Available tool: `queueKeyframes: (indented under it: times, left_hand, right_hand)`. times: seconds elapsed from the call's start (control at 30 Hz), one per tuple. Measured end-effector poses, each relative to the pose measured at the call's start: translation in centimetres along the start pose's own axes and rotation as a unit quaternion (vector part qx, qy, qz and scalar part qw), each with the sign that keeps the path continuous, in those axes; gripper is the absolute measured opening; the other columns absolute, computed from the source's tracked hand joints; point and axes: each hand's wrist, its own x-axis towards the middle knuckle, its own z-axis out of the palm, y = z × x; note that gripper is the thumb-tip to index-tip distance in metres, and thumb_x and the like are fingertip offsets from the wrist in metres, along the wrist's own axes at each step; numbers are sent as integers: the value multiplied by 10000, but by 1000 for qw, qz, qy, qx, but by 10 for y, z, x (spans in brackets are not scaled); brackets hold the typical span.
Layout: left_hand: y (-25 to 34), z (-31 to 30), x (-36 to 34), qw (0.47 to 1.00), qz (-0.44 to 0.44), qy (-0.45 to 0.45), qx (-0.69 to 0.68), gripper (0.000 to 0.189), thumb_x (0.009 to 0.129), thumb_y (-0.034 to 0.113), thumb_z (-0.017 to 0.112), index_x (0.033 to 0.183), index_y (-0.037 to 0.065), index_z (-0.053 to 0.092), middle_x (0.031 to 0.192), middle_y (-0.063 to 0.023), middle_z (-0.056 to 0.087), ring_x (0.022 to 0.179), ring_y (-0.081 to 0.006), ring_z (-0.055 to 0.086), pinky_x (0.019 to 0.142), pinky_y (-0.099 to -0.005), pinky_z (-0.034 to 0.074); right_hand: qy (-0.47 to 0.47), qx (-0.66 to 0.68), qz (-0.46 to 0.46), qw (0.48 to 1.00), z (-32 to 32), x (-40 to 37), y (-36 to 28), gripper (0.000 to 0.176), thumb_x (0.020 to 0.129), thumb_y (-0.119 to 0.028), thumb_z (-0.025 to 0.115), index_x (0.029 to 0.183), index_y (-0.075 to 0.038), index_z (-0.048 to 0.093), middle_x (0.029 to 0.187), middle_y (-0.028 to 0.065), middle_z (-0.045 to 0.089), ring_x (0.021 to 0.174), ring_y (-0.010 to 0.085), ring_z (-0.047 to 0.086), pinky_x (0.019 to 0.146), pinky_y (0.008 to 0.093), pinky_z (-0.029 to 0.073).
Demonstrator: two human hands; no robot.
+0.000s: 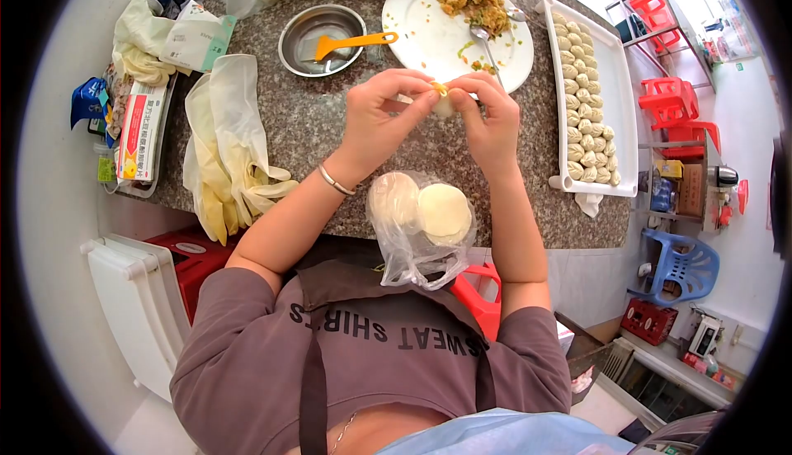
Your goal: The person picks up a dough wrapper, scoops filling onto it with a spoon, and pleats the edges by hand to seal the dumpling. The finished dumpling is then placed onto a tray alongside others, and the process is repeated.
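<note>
My left hand [386, 113], with a bracelet on its wrist, and my right hand [487, 117] meet above the counter near the plate. The fingertips of both pinch the edge of a small dumpling [444, 107], whose pale wrapper hangs between them. A bit of yellow filling shows at its top. Below the hands, at the counter's near edge, round dumpling wrappers [445, 214] lie stacked in a clear plastic bag [404, 253]. Just beyond the hands is a white plate [412, 22] with chopped filling [474, 5] and a metal spoon [487, 47].
A long white tray [624, 108] of pleated dumplings [584, 108] stands at right. A metal bowl [289, 51] holds an orange-handled tool [355, 41]. Pale gloves [227, 137] and boxes [142, 129] lie at left. Red stools [668, 102] stand beyond the counter.
</note>
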Motion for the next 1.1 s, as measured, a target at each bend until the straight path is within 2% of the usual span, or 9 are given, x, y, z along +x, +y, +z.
queueKeyframes:
  times: [0.07,0.2,0.27,0.47,0.57,0.7,0.8,0.87,1.1]
  left_hand:
    - [0,2,1,998,44,41,24,118,836,40,718,949,8,714,1048,-111,670,890,-132,670,698,-244,589]
    - [-5,-1,1,996,65,14,61,111,839,50,715,944,12,711,1032,-109,670,863,-131,666,687,-243,589]
    - [-8,-3,2,984,121,-13,132,122,837,63,717,950,18,706,1041,-113,661,835,-143,661,656,-241,584]
    - [9,7,2,991,94,59,71,141,826,81,731,952,26,701,1045,-111,647,823,-153,662,613,-251,575]
    - [8,2,3,979,133,32,151,138,823,79,732,948,28,704,1049,-112,646,832,-159,665,623,-255,585]
    - [1,-2,3,980,135,17,142,138,823,76,732,949,25,709,1052,-121,651,844,-167,671,637,-257,591]
    - [0,-3,4,987,94,-19,132,150,844,27,704,992,4,698,1098,-108,636,917,-134,652,717,-240,586]
    - [-5,-3,5,998,31,-39,40,134,850,6,691,984,-5,695,1095,-107,640,934,-142,654,767,-254,580]
    - [-1,-3,2,998,12,-55,23,149,856,-6,681,1002,-6,649,1097,-101,646,972,-143,647,806,-256,568]
  right_hand:
    - [-7,-34,-57,998,0,1,1,55,819,-43,691,848,-3,668,839,105,657,779,222,629,709,314,489]
    - [32,-40,-65,997,5,-2,3,52,830,-43,680,852,-1,659,834,108,652,774,232,627,703,315,491]
    - [44,-23,-37,998,8,-3,2,54,841,-46,669,854,1,645,824,110,646,771,239,624,708,321,491]
    - [15,-42,-36,998,5,-1,6,68,857,-71,663,845,-8,639,822,99,643,762,237,621,698,321,482]
    - [2,-48,-31,998,5,-1,5,76,859,-81,664,842,-12,638,826,94,644,761,238,621,687,319,477]
    - [16,-31,-24,999,5,-1,5,72,861,-78,659,846,-11,639,823,98,642,762,237,618,694,314,474]
    - [34,-4,-4,999,3,-1,8,68,862,-72,654,853,-6,637,822,92,642,765,223,615,708,299,470]
    - [-38,21,45,998,-7,3,7,69,859,-67,651,861,1,634,823,88,643,771,210,611,720,293,466]
    - [-61,-7,13,998,-8,4,5,75,840,-60,667,848,7,636,829,93,645,775,208,608,722,304,466]
